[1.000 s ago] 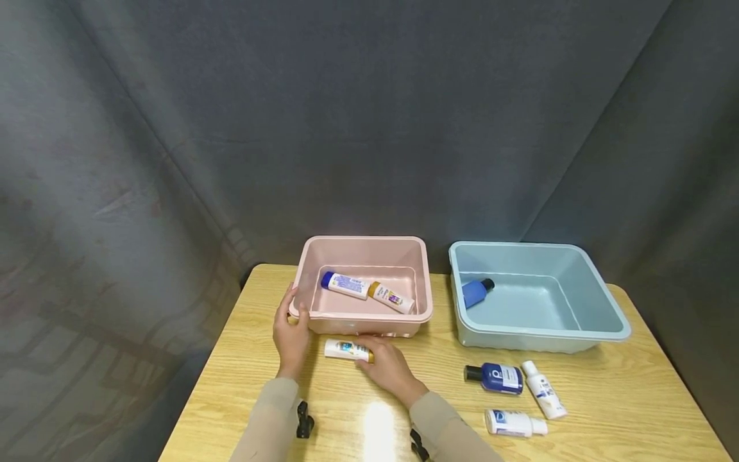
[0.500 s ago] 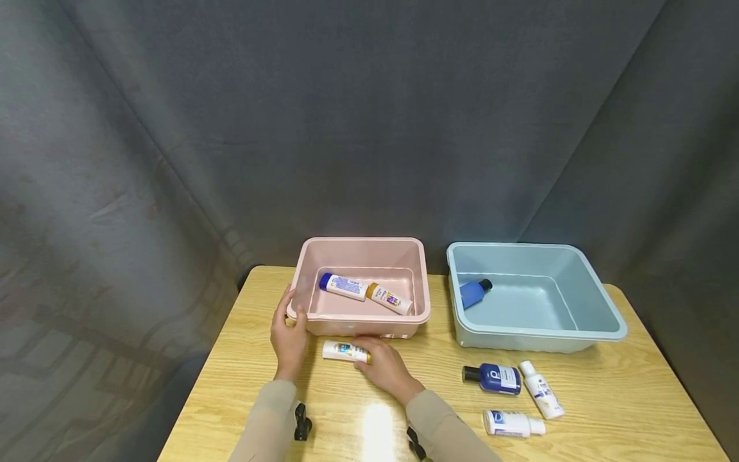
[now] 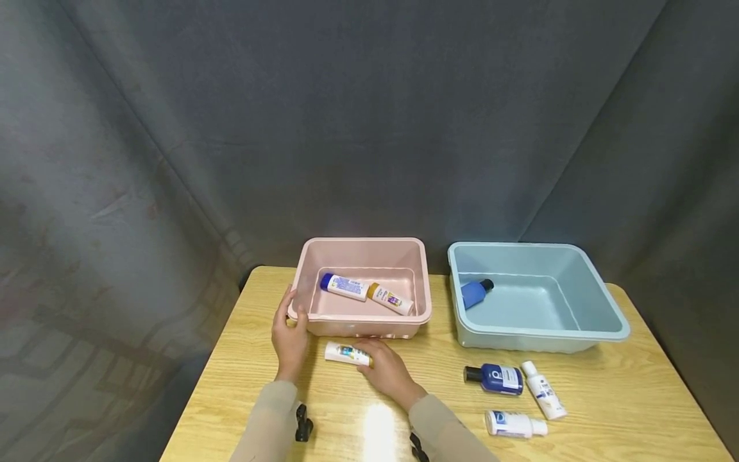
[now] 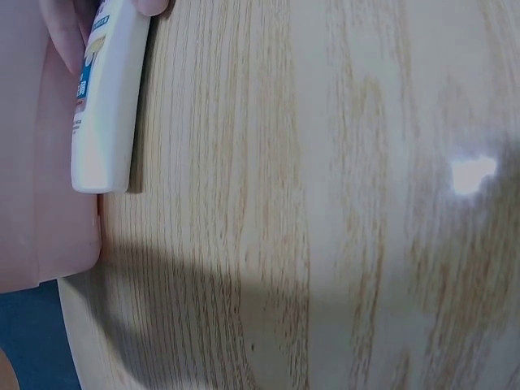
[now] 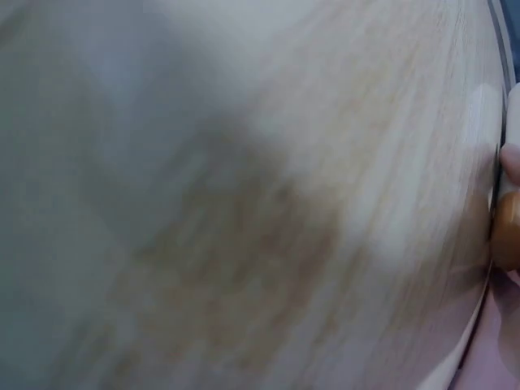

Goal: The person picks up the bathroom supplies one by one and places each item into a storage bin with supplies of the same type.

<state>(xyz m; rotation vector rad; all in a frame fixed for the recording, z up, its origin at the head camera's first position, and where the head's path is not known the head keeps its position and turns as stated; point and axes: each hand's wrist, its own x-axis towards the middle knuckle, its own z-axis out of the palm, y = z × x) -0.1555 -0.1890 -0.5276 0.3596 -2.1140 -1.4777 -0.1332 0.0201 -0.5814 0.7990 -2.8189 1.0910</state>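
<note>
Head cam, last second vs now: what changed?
Very little: the white cylindrical bottle with a gold cap, gripped by the right hand, appears shifted slightly toward the person. Nothing newly gripped or released. The left hand stayed at the near-left corner of the pink plastic bin; that bin and the light blue plastic bin look unmoved.

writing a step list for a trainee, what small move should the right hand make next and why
Probably lift the white bottle into the pink tub: the right hand grips its gold-capped end just in front of the tub, two other white bottles lie inside, and the left hand holds the tub.
</note>
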